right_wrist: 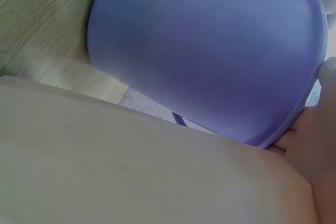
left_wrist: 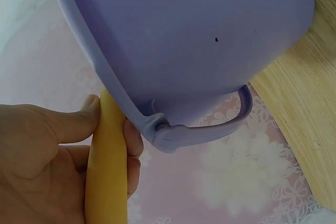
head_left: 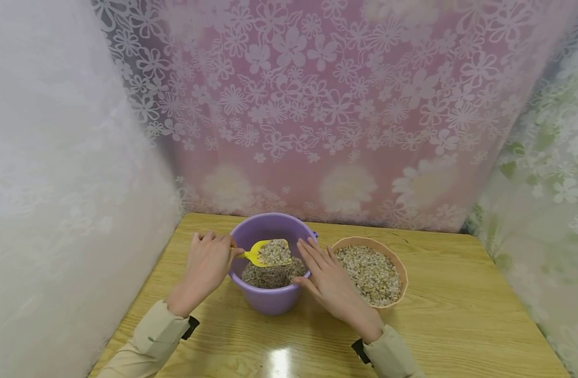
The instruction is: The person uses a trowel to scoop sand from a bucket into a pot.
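- Head: the left hand (head_left: 208, 260) grips the scoop (head_left: 254, 255) at the mouth of the bucket (head_left: 272, 303); it looks light and stiff, weighted by coarse grains (head_left: 275, 252). The right hand (head_left: 335, 286) lies straight-fingered against the bucket, beside the scalloped bowl (head_left: 404, 278).
- Left wrist: thumb and fingers clamp the smooth, rounded handle (left_wrist: 106, 166), the sensible hold, perhaps slippery.
- Right wrist: smooth, tapering bucket wall.

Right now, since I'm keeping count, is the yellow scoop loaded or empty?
Loaded: in the head view, pale grains lie heaped on the yellow scoop the left hand grips.
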{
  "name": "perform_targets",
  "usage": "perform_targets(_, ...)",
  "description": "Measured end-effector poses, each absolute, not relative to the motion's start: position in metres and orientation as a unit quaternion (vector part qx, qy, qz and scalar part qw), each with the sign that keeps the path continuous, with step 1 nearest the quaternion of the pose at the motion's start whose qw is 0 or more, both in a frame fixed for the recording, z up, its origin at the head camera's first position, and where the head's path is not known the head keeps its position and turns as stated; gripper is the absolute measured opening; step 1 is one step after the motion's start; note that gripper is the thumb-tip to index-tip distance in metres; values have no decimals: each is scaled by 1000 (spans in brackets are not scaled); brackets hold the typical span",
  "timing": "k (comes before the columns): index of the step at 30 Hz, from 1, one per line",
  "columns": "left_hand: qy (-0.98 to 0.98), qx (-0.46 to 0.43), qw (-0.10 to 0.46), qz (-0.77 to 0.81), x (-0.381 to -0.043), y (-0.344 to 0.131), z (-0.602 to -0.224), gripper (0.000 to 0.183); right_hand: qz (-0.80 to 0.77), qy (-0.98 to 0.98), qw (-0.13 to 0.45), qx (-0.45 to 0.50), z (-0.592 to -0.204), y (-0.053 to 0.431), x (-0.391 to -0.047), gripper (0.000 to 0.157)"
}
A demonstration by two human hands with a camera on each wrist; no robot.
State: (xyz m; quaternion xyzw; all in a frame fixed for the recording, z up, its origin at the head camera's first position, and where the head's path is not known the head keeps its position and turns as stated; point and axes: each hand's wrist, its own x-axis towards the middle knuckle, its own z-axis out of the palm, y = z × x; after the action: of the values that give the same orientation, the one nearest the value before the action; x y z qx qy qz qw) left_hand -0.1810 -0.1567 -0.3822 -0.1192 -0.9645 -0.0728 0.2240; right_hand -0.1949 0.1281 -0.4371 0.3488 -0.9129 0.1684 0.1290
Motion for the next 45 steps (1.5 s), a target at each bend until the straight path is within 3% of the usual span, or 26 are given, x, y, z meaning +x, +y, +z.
perform_targets(20, -959, -140, 243, -40, -185, -153, -378, 25, 153, -920, 136, 335, -427, 146, -191, 78)
perform_targets(32, -954, -151, 255, -47, -187, -144, -370, 32, 163, -940, 153, 257, -418, 215, -192, 76)
perform_targets(39, -955, -147, 253, -49, -187, -140, -368, 24, 173, -951, 125, 221, -428, 261, -188, 76)
perform_targets(45, -958, -144, 241, -54, -190, -137, -367, 28, 160, -960, 113, 200, -437, 288, -181, 75)
